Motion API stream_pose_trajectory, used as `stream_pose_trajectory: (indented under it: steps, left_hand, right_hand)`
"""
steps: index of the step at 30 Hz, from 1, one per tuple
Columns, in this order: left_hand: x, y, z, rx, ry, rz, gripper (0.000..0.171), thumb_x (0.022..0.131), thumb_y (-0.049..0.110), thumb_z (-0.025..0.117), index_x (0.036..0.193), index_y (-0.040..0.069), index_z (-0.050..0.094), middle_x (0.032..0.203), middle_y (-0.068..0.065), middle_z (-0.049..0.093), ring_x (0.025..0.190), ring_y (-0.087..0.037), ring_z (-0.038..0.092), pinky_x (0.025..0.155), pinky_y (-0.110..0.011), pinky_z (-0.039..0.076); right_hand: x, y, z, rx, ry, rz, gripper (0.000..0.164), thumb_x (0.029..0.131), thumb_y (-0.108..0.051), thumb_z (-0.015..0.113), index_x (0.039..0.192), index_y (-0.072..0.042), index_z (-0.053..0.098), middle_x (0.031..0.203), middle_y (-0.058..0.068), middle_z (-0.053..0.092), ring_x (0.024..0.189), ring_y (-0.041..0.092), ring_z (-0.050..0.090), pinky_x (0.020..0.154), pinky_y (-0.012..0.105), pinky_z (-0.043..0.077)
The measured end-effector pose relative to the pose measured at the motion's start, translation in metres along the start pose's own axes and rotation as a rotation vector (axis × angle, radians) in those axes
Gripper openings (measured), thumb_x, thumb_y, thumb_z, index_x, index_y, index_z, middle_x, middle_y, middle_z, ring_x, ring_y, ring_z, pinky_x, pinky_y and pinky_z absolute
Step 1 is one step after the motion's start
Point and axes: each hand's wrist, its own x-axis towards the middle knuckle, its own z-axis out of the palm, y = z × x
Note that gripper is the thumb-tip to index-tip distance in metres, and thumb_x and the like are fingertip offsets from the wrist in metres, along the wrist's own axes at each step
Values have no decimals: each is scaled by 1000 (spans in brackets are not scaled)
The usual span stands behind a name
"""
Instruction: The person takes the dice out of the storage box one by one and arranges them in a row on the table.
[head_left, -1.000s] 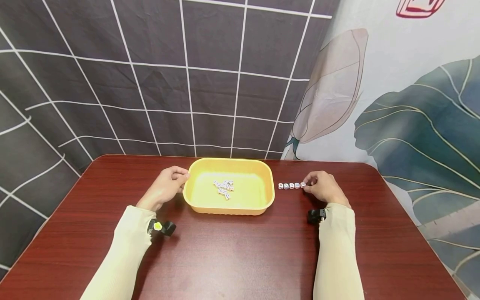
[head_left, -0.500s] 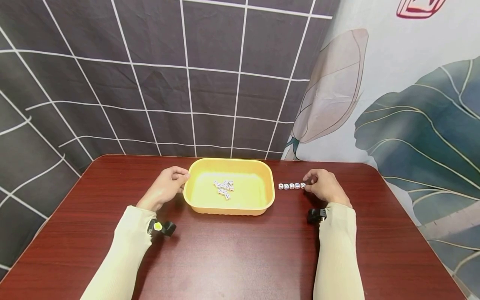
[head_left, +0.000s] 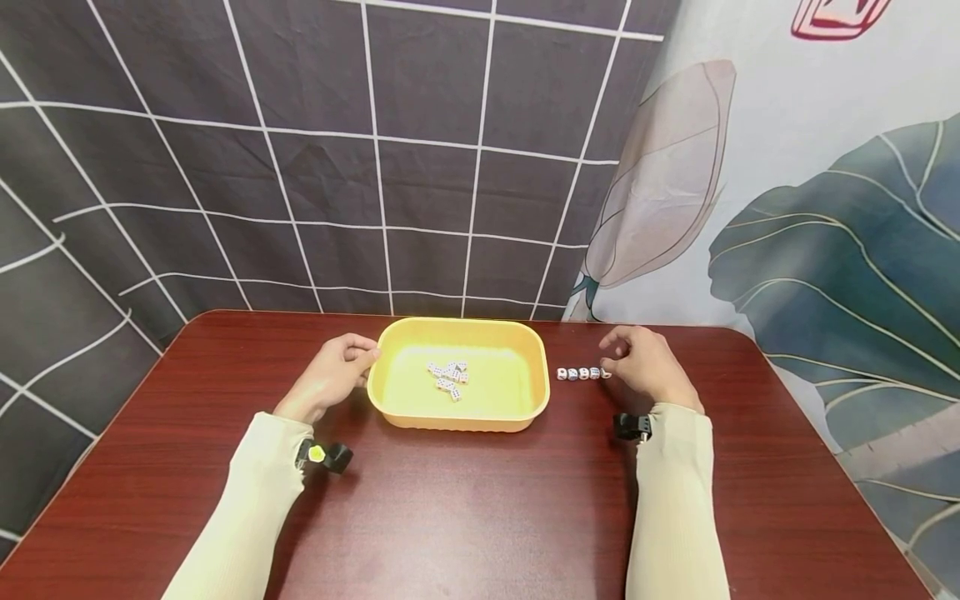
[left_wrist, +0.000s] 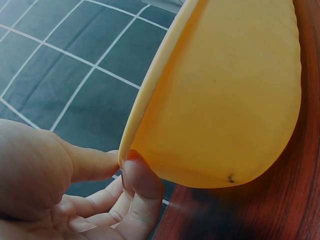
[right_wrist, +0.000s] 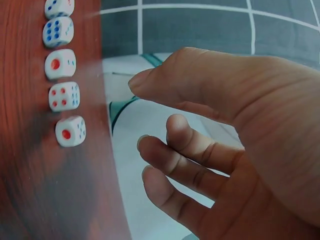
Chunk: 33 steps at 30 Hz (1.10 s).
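Note:
My left hand (head_left: 335, 372) pinches the left rim of a yellow plastic tub (head_left: 459, 422), thumb on one side and index finger on the other in the left wrist view. A small cluster of white dice (head_left: 448, 385) lies on the tub's floor. To the tub's right, several more white dice (head_left: 583, 373) form a straight row on the table, with red and blue pips. My right hand (head_left: 651, 367) hovers at the right end of this row. In the right wrist view its thumb and loosely bent fingers (right_wrist: 159, 152) are apart, holding nothing, beside the end die (right_wrist: 70, 131).
The reddish-brown wooden table (head_left: 450, 508) has its far edge just behind the tub. A dark grid-patterned cloth (head_left: 315, 167) hangs behind, with a leaf-printed white cloth (head_left: 750, 133) at the right. Each wrist wears a small black camera.
My right hand has let go of the end die and lifted slightly away, its thumb and fingers spreading. The left hand and the tub stay put.

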Motion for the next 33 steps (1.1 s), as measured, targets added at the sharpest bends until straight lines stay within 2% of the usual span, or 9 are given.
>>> stream_pose_trajectory:
  steps: [12, 21, 27, 33]
  left_hand:
    - [0, 0, -1, 10, 3, -4, 30, 105, 10, 52, 128, -9, 53, 101, -13, 65, 72, -11, 60, 70, -24, 57]
    - [1, 0, 0, 10, 6, -10, 32, 105, 12, 53, 129, -9, 53, 103, -14, 66, 74, -11, 60, 70, -22, 56]
    - [0, 0, 0, 14, 6, -17, 32, 105, 12, 54, 130, -9, 52, 102, -14, 66, 74, -11, 60, 70, -22, 56]
    - [0, 1, 0, 10, 3, -22, 33, 105, 13, 54, 130, -9, 52, 104, -16, 66, 75, -12, 60, 71, -22, 57]
  right_hand:
    - [4, -27, 3, 18, -5, -5, 23, 89, -12, 74, 110, -4, 71, 92, 12, 62, 85, 26, 57, 72, 33, 45]
    - [10, -40, 11, 50, 38, -87, 21, 90, -18, 72, 107, -6, 72, 89, 10, 62, 83, 24, 56, 72, 33, 45]
    - [13, -55, 17, 49, 36, -125, 19, 89, -16, 74, 105, -6, 73, 89, 10, 63, 84, 24, 57, 73, 33, 46]
    - [15, -74, 24, 30, 21, -141, 18, 88, -16, 74, 103, -6, 72, 85, 9, 59, 80, 23, 54, 67, 31, 45]
